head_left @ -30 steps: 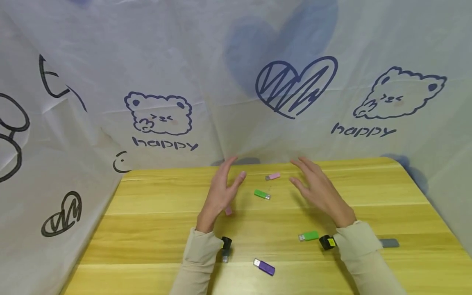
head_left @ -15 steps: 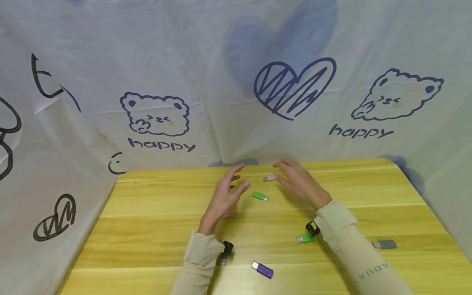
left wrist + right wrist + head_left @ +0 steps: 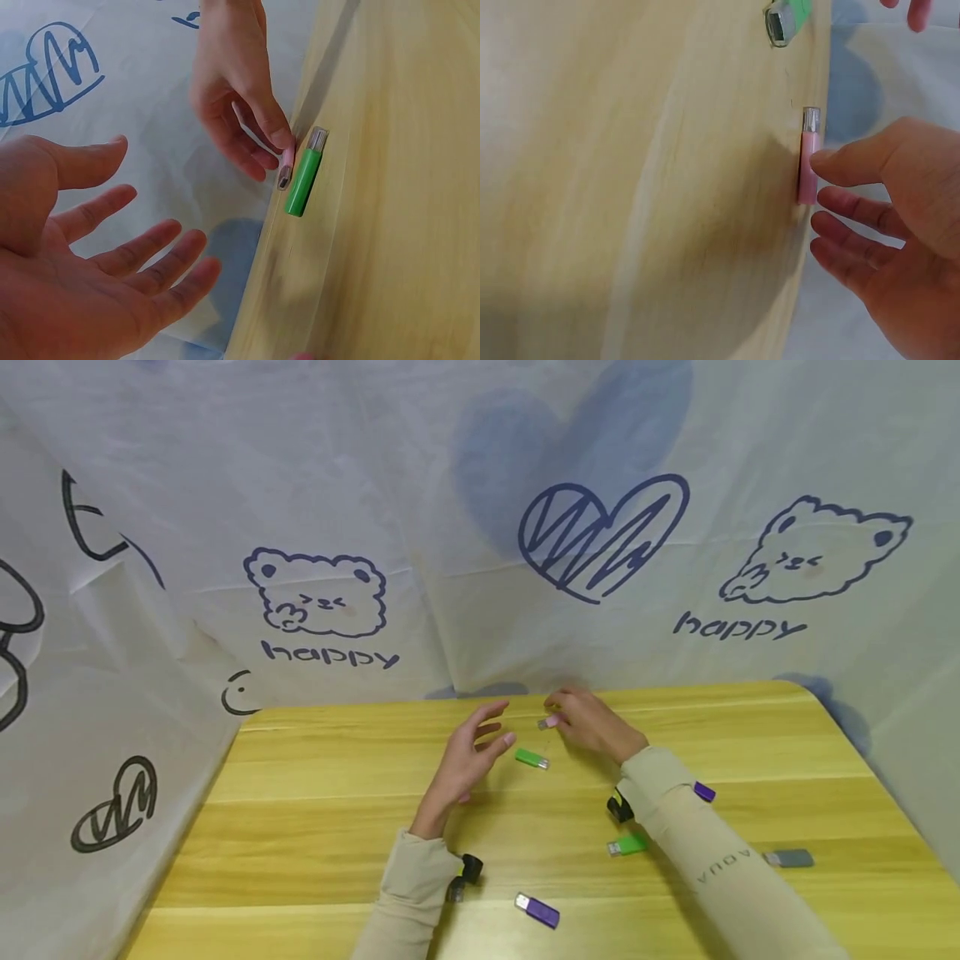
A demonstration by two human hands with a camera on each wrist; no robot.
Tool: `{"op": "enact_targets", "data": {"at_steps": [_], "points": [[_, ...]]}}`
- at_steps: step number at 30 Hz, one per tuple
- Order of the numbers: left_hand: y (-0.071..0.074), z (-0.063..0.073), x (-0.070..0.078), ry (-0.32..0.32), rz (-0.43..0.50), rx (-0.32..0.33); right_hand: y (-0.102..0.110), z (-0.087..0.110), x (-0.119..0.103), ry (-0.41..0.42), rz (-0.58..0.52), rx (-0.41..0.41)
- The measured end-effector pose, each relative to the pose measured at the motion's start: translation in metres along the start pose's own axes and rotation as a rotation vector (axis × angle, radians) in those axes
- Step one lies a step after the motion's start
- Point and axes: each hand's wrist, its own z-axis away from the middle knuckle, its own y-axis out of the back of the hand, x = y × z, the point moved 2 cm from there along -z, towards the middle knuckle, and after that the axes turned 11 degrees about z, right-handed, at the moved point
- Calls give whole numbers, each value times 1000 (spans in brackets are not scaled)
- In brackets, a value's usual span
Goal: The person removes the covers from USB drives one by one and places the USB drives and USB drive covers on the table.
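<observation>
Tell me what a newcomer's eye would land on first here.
Probably the large scribbled blue heart outline, right of centre on the white cloth backdrop. Next, perhaps, the bare right hand, with its thumb at a slim pink USB stick near the far edge of the yellow wood-grain table. The bare left hand hovers left of a bright green USB stick.

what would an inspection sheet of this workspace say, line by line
surface: yellowish wood-grain table, far right corner rounded
job's things: pink USB flash drive by the right hand; green USB flash drive near the left hand
clutter: second green drive, grey drive, purple drive; others partly hidden
hands: left hand holds nothing; right hand not clearly gripping
cables: nothing seen
surroundings: white cloth behind, printed with bears, hearts and "happy"
</observation>
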Motion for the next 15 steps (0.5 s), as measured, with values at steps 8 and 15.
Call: {"op": "enact_targets", "data": {"at_steps": [8,15], "points": [[-3,2,11,29,-15,9,0,-5,-3,47,2,-28],[-7,10,39,5,-23,5,-3,-7,-1,65,9,-15]]}}
